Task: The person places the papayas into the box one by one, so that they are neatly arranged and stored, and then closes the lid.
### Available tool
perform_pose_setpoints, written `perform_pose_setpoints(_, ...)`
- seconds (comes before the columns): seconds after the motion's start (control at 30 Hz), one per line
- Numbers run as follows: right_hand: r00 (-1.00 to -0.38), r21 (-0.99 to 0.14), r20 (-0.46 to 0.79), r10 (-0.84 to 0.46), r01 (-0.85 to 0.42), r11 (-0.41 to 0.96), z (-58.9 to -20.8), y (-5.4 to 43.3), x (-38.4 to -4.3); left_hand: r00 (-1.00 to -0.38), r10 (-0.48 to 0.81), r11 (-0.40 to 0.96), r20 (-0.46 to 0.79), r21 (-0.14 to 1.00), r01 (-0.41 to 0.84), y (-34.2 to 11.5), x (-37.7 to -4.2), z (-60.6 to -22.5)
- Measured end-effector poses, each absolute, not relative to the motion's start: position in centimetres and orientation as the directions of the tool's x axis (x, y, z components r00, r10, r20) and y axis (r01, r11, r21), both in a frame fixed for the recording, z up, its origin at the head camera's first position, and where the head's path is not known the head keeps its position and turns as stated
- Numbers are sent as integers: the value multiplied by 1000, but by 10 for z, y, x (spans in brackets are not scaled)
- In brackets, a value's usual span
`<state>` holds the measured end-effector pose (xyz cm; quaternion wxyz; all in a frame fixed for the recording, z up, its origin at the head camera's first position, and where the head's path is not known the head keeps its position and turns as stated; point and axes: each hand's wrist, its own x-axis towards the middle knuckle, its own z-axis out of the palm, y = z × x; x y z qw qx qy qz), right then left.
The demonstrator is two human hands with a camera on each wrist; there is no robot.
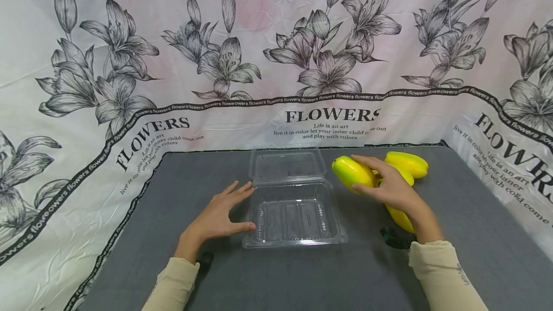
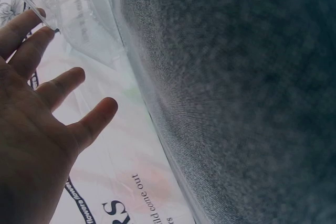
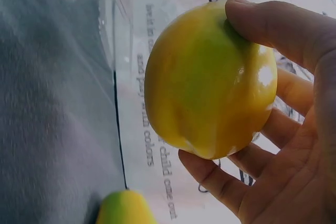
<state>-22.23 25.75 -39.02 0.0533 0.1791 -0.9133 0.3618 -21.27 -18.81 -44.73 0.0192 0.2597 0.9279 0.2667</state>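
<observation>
My right hand (image 1: 395, 186) grips a smooth, glossy yellow fruit with green patches (image 1: 352, 172), its exact kind unclear. In the right wrist view the thumb presses one side of this fruit (image 3: 205, 87) and the fingers curl round the other. It is held to the right of a clear plastic clamshell box (image 1: 294, 243), whose lid (image 1: 287, 164) lies folded back. At the box's left side is my left hand (image 1: 220, 212), fingers spread and holding nothing; its fingertips are at the box's edge. Nothing is visible inside the box.
Similar yellow fruits lie on the grey table (image 1: 216, 277) at the right: one at the back (image 1: 408, 163), one nearer (image 1: 401, 217), and another partly hidden by the right hand. A flower-printed cloth (image 1: 242, 128) hangs behind and along both sides.
</observation>
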Motion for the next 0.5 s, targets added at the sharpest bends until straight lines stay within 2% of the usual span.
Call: perform_pose_setpoints(0.5, -889, -642, 267, -372, -452, 619, -389, 220, -236, -864, 491, 726, 108, 497, 475, -188, -213, -449)
